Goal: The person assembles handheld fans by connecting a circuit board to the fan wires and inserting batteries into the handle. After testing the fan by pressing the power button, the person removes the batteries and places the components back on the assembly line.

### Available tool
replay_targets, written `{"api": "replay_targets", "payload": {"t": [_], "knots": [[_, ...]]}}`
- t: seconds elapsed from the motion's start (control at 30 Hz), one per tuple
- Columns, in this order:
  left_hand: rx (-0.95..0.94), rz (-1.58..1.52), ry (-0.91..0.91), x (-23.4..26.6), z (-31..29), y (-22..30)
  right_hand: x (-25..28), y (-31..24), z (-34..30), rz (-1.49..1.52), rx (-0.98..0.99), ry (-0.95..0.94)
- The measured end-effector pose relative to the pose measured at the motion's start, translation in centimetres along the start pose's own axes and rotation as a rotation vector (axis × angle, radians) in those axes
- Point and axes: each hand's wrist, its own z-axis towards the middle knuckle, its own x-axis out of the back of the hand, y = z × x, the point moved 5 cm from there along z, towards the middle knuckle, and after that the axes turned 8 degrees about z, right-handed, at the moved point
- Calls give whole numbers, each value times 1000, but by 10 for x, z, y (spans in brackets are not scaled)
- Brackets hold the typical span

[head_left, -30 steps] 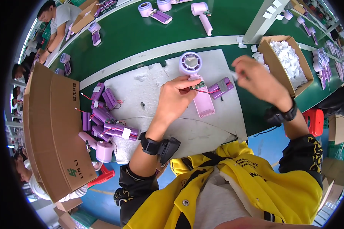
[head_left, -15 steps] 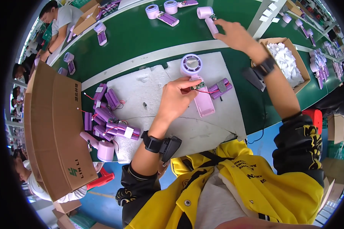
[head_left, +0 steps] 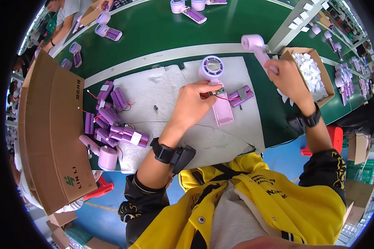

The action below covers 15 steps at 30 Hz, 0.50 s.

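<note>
On the white foam board [head_left: 162, 99], a pink handheld fan [head_left: 223, 114] lies with its handle open and its round head pointing away from me. My left hand [head_left: 193, 101] is closed in a pinch on a small green circuit board [head_left: 218, 91] over the upper handle. Red and black wires run from there to a purple battery pack [head_left: 240, 96] just right of the fan. Beyond the foam's right corner, my right hand [head_left: 290, 83] grips a second handheld fan [head_left: 253, 43] by its handle end. It is held in the air, slightly blurred.
Several purple battery packs [head_left: 119, 98] pile up at the foam's left, with a pink fan body [head_left: 107, 158] nearer me. A tall cardboard box [head_left: 56, 137] flanks them. At right stands a carton of white paper pieces [head_left: 330, 89]. More fans [head_left: 194, 15] lie on the green belt [head_left: 153, 35].
My right hand has taken hold of the fan from the green belt and brought it nearer and to the right. My left hand keeps its pinch on the circuit board.
</note>
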Motion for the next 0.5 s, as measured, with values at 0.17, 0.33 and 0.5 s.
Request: {"api": "replay_targets", "payload": {"t": [0.17,0.33,0.5], "knots": [[-37,1,12,1,4,0,26,-34,-42,-227,136,-15],[-16,7,42,12,-1,-9,47,-157,-71,807,892,14],[2,26,15,8,6,-5,69,-173,-77,1018,876,-92]]}}
